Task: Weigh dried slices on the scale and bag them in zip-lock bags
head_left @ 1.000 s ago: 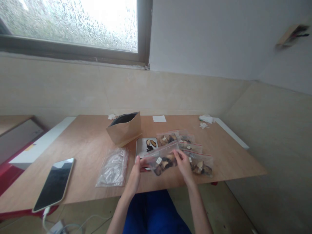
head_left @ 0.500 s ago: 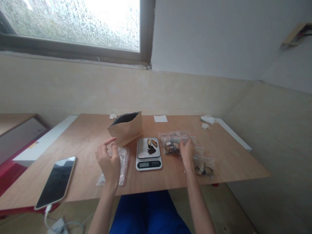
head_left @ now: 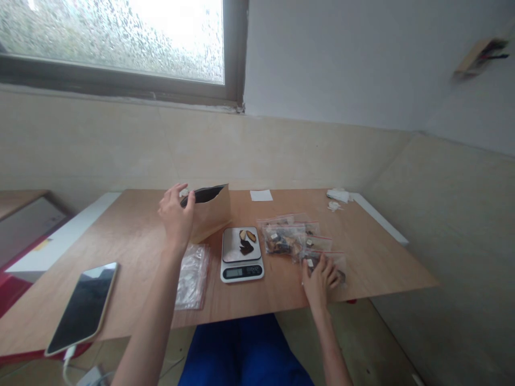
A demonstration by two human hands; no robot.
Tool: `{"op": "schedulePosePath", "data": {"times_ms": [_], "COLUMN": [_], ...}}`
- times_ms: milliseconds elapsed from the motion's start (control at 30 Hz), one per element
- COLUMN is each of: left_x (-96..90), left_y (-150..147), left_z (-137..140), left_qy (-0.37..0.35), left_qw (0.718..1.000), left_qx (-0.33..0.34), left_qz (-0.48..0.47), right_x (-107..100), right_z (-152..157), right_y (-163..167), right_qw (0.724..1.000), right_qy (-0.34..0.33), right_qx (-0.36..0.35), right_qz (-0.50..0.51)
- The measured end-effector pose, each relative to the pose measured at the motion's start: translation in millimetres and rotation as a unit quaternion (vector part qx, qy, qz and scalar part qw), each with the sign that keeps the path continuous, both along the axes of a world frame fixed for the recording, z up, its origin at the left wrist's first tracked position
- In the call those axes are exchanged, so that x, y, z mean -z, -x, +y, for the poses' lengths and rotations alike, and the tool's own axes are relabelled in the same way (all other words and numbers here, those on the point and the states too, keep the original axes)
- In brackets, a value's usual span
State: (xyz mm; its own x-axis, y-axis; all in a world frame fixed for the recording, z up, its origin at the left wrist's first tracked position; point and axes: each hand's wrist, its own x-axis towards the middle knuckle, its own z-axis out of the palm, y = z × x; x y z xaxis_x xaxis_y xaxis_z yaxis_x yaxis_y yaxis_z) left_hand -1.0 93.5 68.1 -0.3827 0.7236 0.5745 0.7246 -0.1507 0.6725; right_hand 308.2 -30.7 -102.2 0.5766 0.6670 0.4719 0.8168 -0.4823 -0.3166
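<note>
My left hand [head_left: 176,212] is raised at the left edge of an upright brown paper pouch [head_left: 213,214] with a dark open mouth. Its thumb and fingers are apart; whether they touch the rim I cannot tell. My right hand [head_left: 319,279] lies with fingers spread over a clear zip bag [head_left: 340,261] of dark dried pieces at the table's front. Just behind that are several filled zip bags [head_left: 284,241], overlapping. Between my hands stands a white kitchen scale [head_left: 242,271], carrying pale slices [head_left: 250,236] and a dark dried piece [head_left: 246,247].
Flat clear zip bags [head_left: 191,281] lie left of the scale. A phone [head_left: 82,305] with a charging cable rests at the table's front left. White paper [head_left: 261,195] and crumpled tissue [head_left: 338,195] lie along the back, near the wall.
My left hand has moved up and away from me, from above the flat bags to the pouch. My right hand has left the stacked filled bags and come nearer, onto the front one.
</note>
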Motion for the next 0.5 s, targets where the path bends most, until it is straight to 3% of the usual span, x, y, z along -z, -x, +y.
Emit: {"op": "schedulePosePath", "data": {"times_ms": [133,333,433,500], "left_x": [3.5,1.8,-0.6,-0.7], "left_y": [0.6,8.0,9.8,9.9], "left_z": [5.9,-0.1,-9.2,-18.4], "left_qy": [0.02,0.085,0.103,0.112], "left_qw": [1.0,0.996,0.994,0.993], "left_qx": [0.009,0.017,0.023,0.024], "left_qz": [0.002,0.034,0.031,0.028], "right_x": [6.1,7.4,-7.5,-27.0], "right_z": [-2.0,9.3,20.1,25.1], "right_y": [-12.2,-27.3,-28.7,-18.6], "right_qw": [0.998,0.997,0.994,0.993], "right_qy": [0.008,0.037,0.07,0.042], "right_qx": [-0.068,-0.068,-0.073,-0.085], "right_qz": [-0.017,0.0,0.044,0.071]}}
